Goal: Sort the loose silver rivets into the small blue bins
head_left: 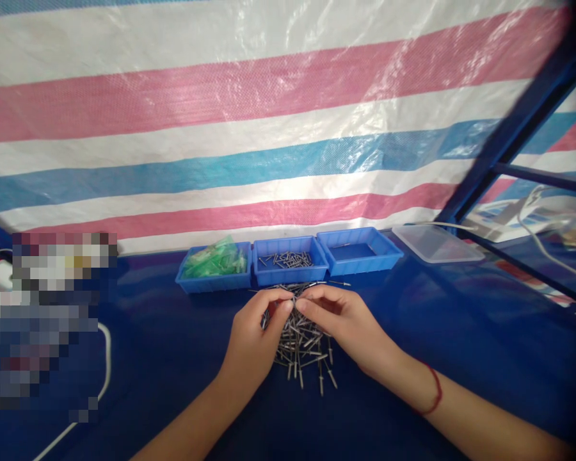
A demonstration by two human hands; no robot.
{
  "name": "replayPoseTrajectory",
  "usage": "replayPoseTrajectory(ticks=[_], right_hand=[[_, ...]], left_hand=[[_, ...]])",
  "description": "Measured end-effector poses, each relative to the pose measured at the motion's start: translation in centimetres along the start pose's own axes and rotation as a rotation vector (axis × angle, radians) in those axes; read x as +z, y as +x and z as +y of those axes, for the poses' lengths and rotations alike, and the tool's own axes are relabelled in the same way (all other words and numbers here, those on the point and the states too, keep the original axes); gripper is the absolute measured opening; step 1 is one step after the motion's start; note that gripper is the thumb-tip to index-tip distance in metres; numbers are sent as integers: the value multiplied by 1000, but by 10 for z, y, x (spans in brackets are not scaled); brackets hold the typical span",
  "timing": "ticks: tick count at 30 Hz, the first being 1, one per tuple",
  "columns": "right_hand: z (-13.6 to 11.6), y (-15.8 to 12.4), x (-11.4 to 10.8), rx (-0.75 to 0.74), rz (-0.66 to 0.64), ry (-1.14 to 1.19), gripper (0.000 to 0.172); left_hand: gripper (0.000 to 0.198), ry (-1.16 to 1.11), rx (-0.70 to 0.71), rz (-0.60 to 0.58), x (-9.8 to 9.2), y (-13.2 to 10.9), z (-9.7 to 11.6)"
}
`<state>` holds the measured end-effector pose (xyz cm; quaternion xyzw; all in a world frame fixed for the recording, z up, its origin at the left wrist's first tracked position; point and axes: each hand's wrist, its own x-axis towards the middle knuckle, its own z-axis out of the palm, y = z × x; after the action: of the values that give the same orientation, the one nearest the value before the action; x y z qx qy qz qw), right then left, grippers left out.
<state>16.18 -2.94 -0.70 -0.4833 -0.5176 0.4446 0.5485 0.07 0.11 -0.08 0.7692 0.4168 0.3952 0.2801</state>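
- Reached over blind rivets (298,336) heaped on the bench (173,371); risked scattering from a brushing wrist.
- Pinched left hand (254,330) and right hand (354,325) narrow, seemingly on one rivet (294,299); risked dropping from slackness.
- Faced middle blue bin (292,274) beyond; risked spilling from knocks.

I'm getting bright glare off the red-white-blue striped plastic sheet (278,144). L side's pixelated; far R's blurry, top R corner dark.

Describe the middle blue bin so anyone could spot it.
At the foot of the striped tarpaulin, beyond the pile of blind rivets, take the middle bin of three. Many rivets lie inside, unlike the right bin; the left bin holds green plastic.
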Motion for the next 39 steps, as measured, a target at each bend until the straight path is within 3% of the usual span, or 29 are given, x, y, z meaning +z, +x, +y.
replayPoseTrajectory(ticks=[5,11,16,25,33,36,39], right_hand=[[-5,0,0,-33,11,28,23],[-5,1,-2,-87,2,20,18],[-4,-1,-3,-109,-8,-30,14],[-4,-1,-3,-154,18,-142,13],[-3,-2,-5,-280,-8,-409,17],[-7,7,-21,-347,125,-556,23],[-8,22,-51,-346,420,-750,31]], left_hand=[[16,22,17,-57,2,-1,-3],[12,97,163,-98,3,1,-6],[9,106,144,-112,0,2,-4],[5,39,172,-38,-1,1,-2],[4,51,131,-12,-3,2,2],[12,114,111,-15,-5,3,3],[18,200,186,-95,-7,3,3]])
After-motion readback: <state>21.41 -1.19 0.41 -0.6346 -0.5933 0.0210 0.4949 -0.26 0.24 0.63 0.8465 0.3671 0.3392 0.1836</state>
